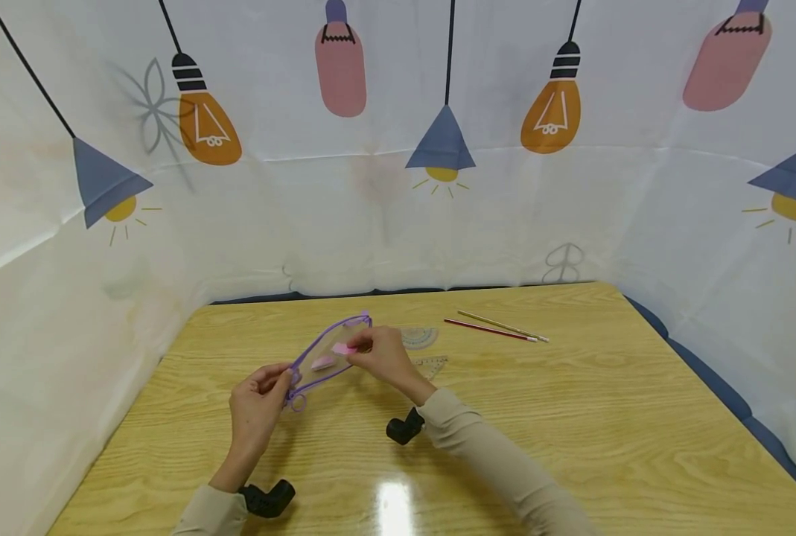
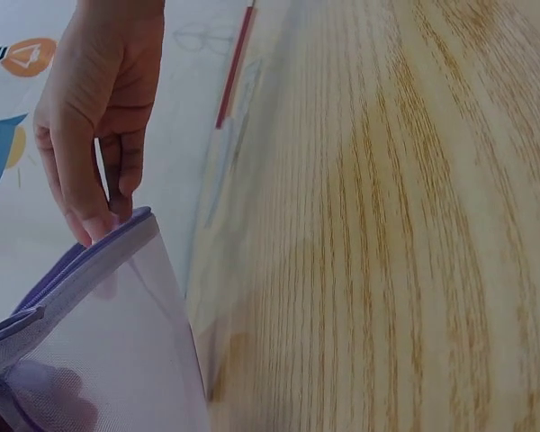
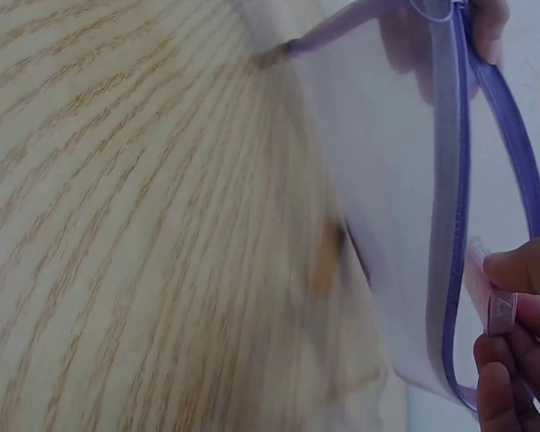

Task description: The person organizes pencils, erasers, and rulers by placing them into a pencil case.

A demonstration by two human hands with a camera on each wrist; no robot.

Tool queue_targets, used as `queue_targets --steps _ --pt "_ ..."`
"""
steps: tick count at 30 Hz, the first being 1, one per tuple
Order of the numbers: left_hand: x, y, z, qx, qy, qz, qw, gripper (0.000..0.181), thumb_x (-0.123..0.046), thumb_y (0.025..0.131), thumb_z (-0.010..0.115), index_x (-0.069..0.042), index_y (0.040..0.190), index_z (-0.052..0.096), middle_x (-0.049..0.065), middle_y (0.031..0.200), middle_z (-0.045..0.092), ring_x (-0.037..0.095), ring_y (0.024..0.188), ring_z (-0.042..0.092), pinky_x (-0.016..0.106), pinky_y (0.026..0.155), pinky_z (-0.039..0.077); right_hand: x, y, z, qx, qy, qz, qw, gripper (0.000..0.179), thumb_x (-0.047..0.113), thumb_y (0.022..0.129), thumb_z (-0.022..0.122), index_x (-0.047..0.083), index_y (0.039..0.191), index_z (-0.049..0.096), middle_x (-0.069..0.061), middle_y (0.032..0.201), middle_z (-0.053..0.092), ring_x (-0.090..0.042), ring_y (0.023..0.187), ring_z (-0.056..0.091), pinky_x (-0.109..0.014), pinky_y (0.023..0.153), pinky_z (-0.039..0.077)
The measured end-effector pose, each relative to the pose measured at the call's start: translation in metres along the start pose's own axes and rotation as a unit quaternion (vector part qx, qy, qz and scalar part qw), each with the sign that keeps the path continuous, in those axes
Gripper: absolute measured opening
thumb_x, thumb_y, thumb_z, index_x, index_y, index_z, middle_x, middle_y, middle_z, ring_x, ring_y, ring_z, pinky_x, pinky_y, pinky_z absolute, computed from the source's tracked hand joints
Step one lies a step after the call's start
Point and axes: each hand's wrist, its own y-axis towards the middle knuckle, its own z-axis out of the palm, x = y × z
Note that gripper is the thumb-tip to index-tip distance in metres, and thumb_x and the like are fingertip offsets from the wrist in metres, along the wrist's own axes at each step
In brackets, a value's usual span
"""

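A see-through mesh pouch (image 1: 318,382) with a purple zip edge is held above the table, its mouth spread apart. My left hand (image 1: 255,408) pinches it at the near end, by the zip pull ring. At the mouth, my right hand (image 1: 386,360) pinches a small pink piece (image 3: 490,301) with a clear end between thumb and fingers; its exact kind I cannot tell. Another pale pink piece (image 1: 322,362) shows within the pouch's outline. In the left wrist view, the right hand's fingertips dip just inside the zip edge.
Beyond the right hand lie a clear protractor (image 1: 419,338) and a clear set square (image 1: 433,365), partly hidden by it. A red pencil (image 1: 488,329) and a gold pencil (image 1: 501,325) lie farther right on the wooden table (image 1: 605,417). A patterned curtain (image 1: 384,223) surrounds the table.
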Motion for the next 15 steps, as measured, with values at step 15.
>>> queue_targets --steps 15 --pt "-0.002 -0.001 0.004 0.007 -0.024 -0.009 0.9996 0.015 -0.007 0.092 0.067 0.002 0.102 0.072 0.016 0.086 0.071 0.009 0.066 0.066 0.020 0.050 0.050 0.005 0.016 0.022 0.011 -0.077 -0.037 0.9963 0.010 0.004 0.078 0.080 0.000 0.085 0.075 -0.006 0.080 0.070 -0.009 0.068 0.061 -0.017 0.062 0.048"
